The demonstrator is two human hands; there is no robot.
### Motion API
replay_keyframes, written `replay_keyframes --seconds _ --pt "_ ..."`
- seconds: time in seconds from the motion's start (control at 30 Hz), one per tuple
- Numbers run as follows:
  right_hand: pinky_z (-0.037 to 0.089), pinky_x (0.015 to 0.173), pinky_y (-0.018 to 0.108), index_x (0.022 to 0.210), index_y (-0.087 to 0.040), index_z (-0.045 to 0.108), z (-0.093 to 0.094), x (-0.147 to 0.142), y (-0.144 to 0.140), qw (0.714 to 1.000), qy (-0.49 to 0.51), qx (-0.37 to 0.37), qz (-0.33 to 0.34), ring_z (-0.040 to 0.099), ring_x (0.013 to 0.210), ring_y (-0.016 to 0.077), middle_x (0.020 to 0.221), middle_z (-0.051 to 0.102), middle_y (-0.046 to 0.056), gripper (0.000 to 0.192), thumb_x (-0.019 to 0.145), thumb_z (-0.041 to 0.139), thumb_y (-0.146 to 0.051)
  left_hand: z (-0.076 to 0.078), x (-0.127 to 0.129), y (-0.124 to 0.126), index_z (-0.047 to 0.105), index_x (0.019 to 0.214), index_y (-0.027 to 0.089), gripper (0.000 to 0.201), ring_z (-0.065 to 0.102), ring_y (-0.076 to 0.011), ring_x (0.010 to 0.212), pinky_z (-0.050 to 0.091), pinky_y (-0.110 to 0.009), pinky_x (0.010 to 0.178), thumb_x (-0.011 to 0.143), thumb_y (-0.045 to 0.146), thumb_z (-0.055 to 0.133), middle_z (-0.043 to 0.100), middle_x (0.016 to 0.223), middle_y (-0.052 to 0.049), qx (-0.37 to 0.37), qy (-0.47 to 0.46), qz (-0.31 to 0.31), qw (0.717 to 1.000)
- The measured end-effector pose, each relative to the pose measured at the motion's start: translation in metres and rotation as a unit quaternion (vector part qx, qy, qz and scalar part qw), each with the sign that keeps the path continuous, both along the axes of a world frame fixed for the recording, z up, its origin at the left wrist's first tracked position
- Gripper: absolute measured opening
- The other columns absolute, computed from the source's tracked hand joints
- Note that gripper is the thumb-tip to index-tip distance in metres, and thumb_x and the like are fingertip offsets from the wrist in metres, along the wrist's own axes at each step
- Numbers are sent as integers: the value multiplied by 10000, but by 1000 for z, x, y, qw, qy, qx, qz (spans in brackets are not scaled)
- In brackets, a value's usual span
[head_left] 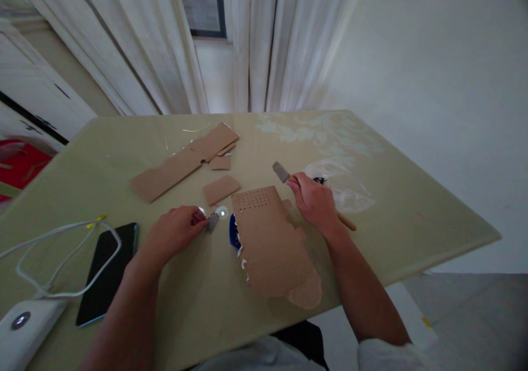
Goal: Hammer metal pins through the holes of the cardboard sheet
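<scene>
My left hand (181, 229) is closed in a pinch at a small, grey ribbed piece (212, 222), its kind too small to make out. In my right hand (315, 199) is a wooden-handled tool (346, 221) whose flat grey head points up and left, looking like a flat brush. Between both hands lies a cut cardboard piece (272, 244) with rows of small holes near its far end and white blobs along its left edge. A blue object (234, 232) shows partly from beneath that edge. Beside my left fingertips rests a small clear round piece (223, 212).
Long cardboard strips (177, 167) and a smaller cardboard piece (221, 189) lie farther back. A clear plastic bag (350, 189) is behind my right hand. On the left are a black phone (109, 266), a white cable (61, 294) and a white power bank (31, 327).
</scene>
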State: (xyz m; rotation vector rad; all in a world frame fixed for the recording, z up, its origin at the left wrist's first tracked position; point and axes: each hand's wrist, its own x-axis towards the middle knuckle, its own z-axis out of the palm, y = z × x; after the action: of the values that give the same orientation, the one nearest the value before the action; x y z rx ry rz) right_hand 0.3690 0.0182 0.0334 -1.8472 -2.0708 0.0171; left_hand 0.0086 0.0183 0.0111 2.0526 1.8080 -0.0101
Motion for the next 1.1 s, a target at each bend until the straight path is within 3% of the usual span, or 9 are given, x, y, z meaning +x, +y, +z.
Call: replay_keyframes --seconds 0.23,0.37,0.43,0.5,0.63,0.73,0.83,0.93,1.1 --pt "297 650 324 1096 -199 674 -1 1 0 1000 4 9 -5 678 756 238 920 782 102 483 1173 309 -506 5 9 -2 743 932 226 304 756 -353 976 456 -392 767 961 439 529 821 1003 -127 16 50 16 998" --pt "298 647 326 1099 -189 678 -1 0 -1 1000 8 10 -1 679 753 241 911 779 106 511 1174 294 -518 8 14 -1 718 973 219 262 756 -310 892 511 -392 792 956 432 567 811 931 -96 126 -73 48 988" --pt "302 647 326 1099 -189 680 -2 0 0 1000 9 13 -1 682 760 245 914 780 110 527 1174 284 -527 10 26 -5 742 1074 220 288 759 -274 911 557 -389 864 973 453 606 819 986 -78 211 -202 67 954" --pt "308 649 326 1100 -190 682 -2 -1 0 1000 8 13 -1 685 764 247 913 780 110 537 1175 277 -535 11 42 -13 751 1231 236 344 764 -243 947 588 -386 919 995 467 657 825 1058 -60 275 -330 87 899" --pt "307 643 327 1109 -192 683 -2 -2 0 1000 6 7 1 688 765 248 915 782 109 541 1176 273 -538 7 76 -30 782 1151 250 222 784 -208 978 633 -364 935 972 380 762 821 1060 -43 249 -518 72 815" --pt "311 643 326 1117 -190 681 -1 -3 -1 1000 6 6 11 692 772 245 928 783 107 536 1180 273 -532 3 91 -38 746 1012 246 101 798 -199 995 654 -350 915 968 328 785 804 1031 -28 234 -590 81 768" --pt "315 647 323 1119 -184 680 -1 -4 -2 1000 4 9 17 702 792 243 951 786 114 529 1183 277 -521 1 94 -40 696 1007 252 128 814 -206 1038 655 -367 950 974 326 796 789 1026 -10 237 -629 88 735" --pt "318 650 321 1123 -182 680 0 -5 -2 1000 3 10 18 707 803 243 951 786 116 515 1185 290 -513 0 92 -40 698 1020 263 147 813 -211 1020 651 -374 931 966 333 815 793 991 -2 249 -616 95 742" --pt "319 650 323 1130 -186 684 -1 -5 -3 1000 5 8 17 706 798 237 956 790 107 496 1184 307 -504 -2 87 -42 756 1042 284 132 770 -227 990 631 -412 901 969 384 802 810 1030 -23 253 -529 123 801"
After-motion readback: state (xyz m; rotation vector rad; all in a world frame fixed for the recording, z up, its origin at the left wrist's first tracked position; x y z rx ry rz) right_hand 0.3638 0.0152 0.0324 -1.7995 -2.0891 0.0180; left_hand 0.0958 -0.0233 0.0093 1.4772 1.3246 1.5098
